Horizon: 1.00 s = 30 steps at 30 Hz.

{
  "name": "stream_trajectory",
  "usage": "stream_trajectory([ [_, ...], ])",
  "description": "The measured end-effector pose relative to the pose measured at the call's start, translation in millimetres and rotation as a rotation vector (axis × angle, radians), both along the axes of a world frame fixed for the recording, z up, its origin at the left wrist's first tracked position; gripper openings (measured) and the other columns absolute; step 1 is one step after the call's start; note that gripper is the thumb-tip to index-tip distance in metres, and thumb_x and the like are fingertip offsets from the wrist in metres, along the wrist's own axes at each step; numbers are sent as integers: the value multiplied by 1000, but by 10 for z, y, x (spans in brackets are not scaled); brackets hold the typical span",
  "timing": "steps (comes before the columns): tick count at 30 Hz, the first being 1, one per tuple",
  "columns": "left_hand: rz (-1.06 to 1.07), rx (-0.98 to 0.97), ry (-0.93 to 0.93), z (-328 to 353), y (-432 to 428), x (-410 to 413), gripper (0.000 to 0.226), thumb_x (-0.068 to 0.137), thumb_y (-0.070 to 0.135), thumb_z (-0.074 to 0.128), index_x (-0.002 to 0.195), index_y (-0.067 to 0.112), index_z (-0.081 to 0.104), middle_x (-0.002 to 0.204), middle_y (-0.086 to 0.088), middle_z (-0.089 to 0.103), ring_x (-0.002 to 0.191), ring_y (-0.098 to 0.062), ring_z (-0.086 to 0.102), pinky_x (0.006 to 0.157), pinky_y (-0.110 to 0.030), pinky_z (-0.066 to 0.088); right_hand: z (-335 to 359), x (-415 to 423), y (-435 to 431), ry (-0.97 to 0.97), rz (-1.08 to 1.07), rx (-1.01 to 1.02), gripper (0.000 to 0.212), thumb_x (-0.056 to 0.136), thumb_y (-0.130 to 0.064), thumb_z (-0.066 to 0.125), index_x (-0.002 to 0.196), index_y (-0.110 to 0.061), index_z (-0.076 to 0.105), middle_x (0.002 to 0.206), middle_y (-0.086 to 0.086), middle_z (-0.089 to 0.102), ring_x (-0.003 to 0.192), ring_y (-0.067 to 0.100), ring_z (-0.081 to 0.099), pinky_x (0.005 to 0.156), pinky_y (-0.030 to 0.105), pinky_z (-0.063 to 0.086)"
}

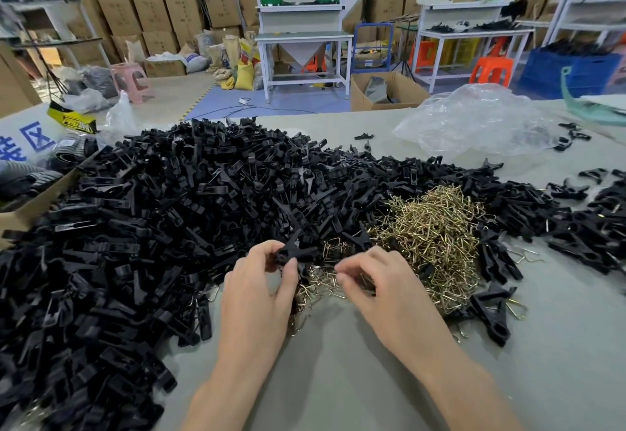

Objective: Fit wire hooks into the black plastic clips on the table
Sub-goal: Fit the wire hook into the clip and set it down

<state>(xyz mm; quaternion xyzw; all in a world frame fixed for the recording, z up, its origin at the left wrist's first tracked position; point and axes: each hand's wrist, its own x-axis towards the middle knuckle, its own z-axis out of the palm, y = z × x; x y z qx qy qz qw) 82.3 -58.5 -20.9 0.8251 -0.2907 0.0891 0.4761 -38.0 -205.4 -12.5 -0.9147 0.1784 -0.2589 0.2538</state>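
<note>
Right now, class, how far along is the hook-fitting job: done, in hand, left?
Done: some clips on the right seem wired. In hand: left hand grips one clip, right hand picks among the wire hooks. Left: the big clip pile, nearly everything.

In left hand point(261, 281), fingers cover most of the gripped black clip point(294, 254), so its slot isn't visible. On right hand point(379, 281), fingertips curl down over the wire hooks point(430, 227) and are blurred, so can't tell if one is pinched. Hooks under both hands hidden. Both forearms cut by bottom edge. Big clip pile point(135, 227) runs off left and bottom edges. Left-side cardboard box point(30, 207) cropped too.
</note>
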Motion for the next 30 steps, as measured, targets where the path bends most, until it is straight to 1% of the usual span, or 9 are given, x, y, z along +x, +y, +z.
stream_trajectory([
  [2, 10, -6, 17, -4, 2, 1, 21, 92, 46, 57, 111, 39, 56, 99, 20, 59, 100, -14, 56, 87, -41, 49, -56, -4, 21, 171, 3, -164, 22, 95, -51, 55, 110, -40, 67, 108, -21, 54, 108, 4, 42, 99, 23, 33],
  [4, 11, -2, 34, -3, 4, -10, 23, 91, 48, 56, 112, 39, 56, 99, 20, 60, 101, -13, 56, 88, -40, 49, -83, -1, 22, 251, -26, -206, 25, 95, -54, 53, 114, -41, 66, 114, -19, 51, 115, 7, 39, 100, 26, 28],
  [6, 11, -6, 44, 4, 1, -17, 24, 90, 50, 55, 112, 40, 55, 100, 21, 59, 102, -13, 56, 89, -41, 49, -81, 1, 24, 237, -48, -219, 24, 96, -50, 56, 114, -39, 66, 115, -17, 53, 116, 10, 42, 98, 29, 29],
  [10, -2, -34, 59, 23, 1, -32, 18, 90, 48, 56, 107, 48, 50, 99, 24, 59, 102, -11, 56, 90, -41, 48, -86, 20, 32, 226, -58, -260, 14, 97, -42, 58, 103, -34, 68, 109, -14, 57, 109, 14, 49, 93, 30, 30],
  [13, -5, -30, 67, 22, 6, -41, 21, 90, 50, 55, 109, 46, 51, 100, 22, 59, 103, -10, 55, 90, -39, 48, -72, 31, 42, 244, -39, -254, 12, 99, -38, 55, 105, -34, 65, 110, -16, 56, 108, 13, 50, 94, 30, 31],
  [19, -20, -26, 60, 18, -3, -46, 19, 91, 49, 56, 108, 46, 50, 99, 21, 59, 103, -8, 55, 88, -35, 48, -62, 40, 4, 251, 45, -181, 25, 103, -30, 49, 125, -40, 51, 118, -20, 50, 114, 7, 46, 101, 25, 27],
  [24, -35, -39, 61, 5, -4, -37, 16, 92, 46, 58, 107, 44, 52, 99, 20, 61, 102, -8, 56, 87, -36, 49, -63, 34, 22, 176, 99, -35, 42, 100, -16, 53, 135, -38, 50, 112, -16, 47, 103, 6, 49, 86, 13, 31],
  [28, -67, -51, 62, -4, -13, -30, 15, 93, 42, 61, 106, 42, 54, 97, 19, 63, 100, -5, 58, 86, -32, 48, -27, 50, 31, 8, 86, 116, 42, 99, -15, 60, 133, -39, 55, 105, -21, 51, 99, -3, 55, 84, 9, 41],
  [30, -96, -60, 42, -5, -16, -36, 16, 92, 41, 62, 105, 43, 53, 97, 21, 63, 99, -3, 58, 84, -24, 46, 18, 54, 31, -133, 57, 323, 43, 96, -10, 65, 124, -42, 61, 101, -18, 60, 98, -2, 60, 82, 7, 44],
])
